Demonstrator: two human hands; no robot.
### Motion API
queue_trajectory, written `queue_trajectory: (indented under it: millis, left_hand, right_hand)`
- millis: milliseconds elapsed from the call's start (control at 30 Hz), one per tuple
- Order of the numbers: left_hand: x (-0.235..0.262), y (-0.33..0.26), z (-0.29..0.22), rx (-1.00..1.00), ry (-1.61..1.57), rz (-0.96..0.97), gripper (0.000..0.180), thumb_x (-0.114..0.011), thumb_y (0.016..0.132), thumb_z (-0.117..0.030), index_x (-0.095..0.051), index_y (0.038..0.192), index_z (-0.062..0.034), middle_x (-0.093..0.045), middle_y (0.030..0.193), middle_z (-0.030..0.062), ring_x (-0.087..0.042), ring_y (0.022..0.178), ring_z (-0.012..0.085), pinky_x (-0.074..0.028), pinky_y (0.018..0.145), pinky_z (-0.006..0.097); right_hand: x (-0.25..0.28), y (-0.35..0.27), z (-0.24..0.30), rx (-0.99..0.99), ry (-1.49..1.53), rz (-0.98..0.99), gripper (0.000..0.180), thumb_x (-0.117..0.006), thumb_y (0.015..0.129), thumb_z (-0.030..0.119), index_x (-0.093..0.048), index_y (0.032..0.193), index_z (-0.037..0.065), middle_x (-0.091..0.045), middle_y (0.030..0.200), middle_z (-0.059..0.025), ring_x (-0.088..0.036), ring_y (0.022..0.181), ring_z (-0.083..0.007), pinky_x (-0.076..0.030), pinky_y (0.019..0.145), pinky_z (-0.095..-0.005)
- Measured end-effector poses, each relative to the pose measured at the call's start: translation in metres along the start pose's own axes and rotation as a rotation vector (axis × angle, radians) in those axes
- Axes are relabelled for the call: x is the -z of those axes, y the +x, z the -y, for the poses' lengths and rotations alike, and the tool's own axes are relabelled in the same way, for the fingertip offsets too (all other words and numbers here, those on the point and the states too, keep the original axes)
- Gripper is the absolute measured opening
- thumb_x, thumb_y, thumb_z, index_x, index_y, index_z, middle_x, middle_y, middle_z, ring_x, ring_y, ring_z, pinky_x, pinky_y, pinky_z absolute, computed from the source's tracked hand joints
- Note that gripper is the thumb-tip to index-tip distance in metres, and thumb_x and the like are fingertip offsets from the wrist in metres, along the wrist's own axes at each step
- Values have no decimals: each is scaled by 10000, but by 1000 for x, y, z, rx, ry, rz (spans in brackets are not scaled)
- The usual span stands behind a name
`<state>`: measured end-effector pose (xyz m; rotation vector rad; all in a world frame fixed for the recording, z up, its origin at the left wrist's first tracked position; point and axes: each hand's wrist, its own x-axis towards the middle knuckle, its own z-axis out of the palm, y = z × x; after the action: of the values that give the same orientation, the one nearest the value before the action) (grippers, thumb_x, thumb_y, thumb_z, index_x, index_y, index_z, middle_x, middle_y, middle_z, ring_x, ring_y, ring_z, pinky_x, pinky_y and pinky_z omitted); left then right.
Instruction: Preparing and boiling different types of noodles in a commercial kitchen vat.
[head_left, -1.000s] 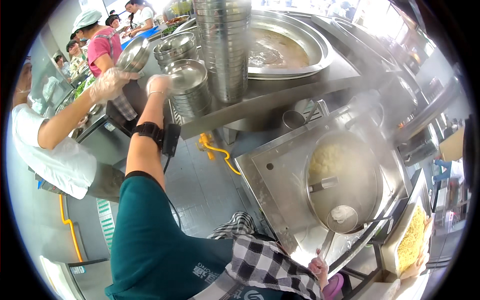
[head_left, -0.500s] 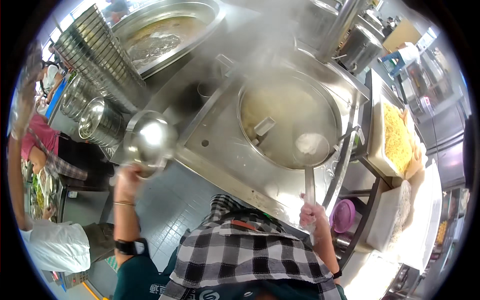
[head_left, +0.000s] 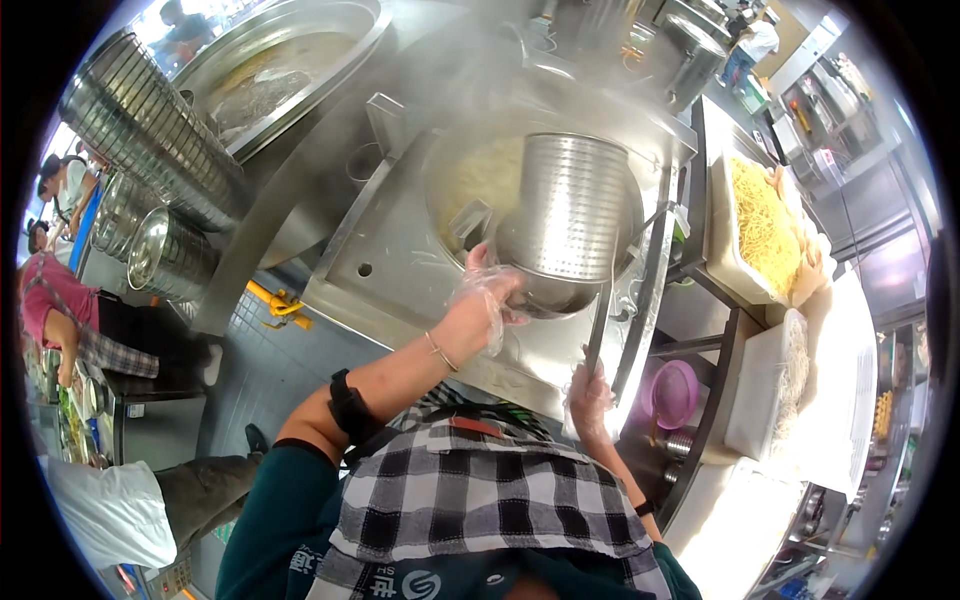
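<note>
My right hand (head_left: 590,397), in a clear plastic glove, is closed round the long handle of a perforated steel noodle strainer (head_left: 575,205). The deep strainer is raised over a steaming pot (head_left: 455,165) and tipped, its mouth towards me. Just below that mouth a shiny steel bowl (head_left: 550,296) is partly covered by the strainer. My left hand (head_left: 487,298), gloved too, grips the bowl's left edge. What lies in the bowl or strainer is hidden. Another strainer's flat handle end (head_left: 470,222) shows at the pot's left side.
Tall stacks of steel bowls (head_left: 150,125) stand at the left, beside a large vat of broth (head_left: 270,85). A tray of yellow noodles (head_left: 765,225) sits on the right, above a purple basin (head_left: 672,392). Two people work at the left. Steam blurs the pot.
My left hand has brought the steel bowl from the left to the pot. The strainer, earlier down in the pot with pale food in it, is now lifted and tipped over the bowl.
</note>
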<state>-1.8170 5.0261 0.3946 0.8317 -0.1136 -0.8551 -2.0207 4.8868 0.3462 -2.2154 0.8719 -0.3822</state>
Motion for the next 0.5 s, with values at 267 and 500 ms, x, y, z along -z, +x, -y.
queue_trajectory:
  millis: [267,500]
  left_hand:
    - [8,-18,21,-147,173,64,653,-501,784,-96,-80,1280,-149,-488,955,47,-537,771,191,-505,679,364]
    - [54,-10,41,-366,730,111,661,-500,787,-92,-54,1274,-118,-499,949,35,-549,821,218,-471,745,454]
  right_hand:
    - [20,31,47,103,61,-105,331,-411,829,171,-470,1127,39,-562,671,-119,-537,556,-185,-416,529,-310]
    - [29,24,35,141,180,-109,306,-438,818,89,-460,1119,36,-556,702,-143,-531,573,-245,-409,534,-337]
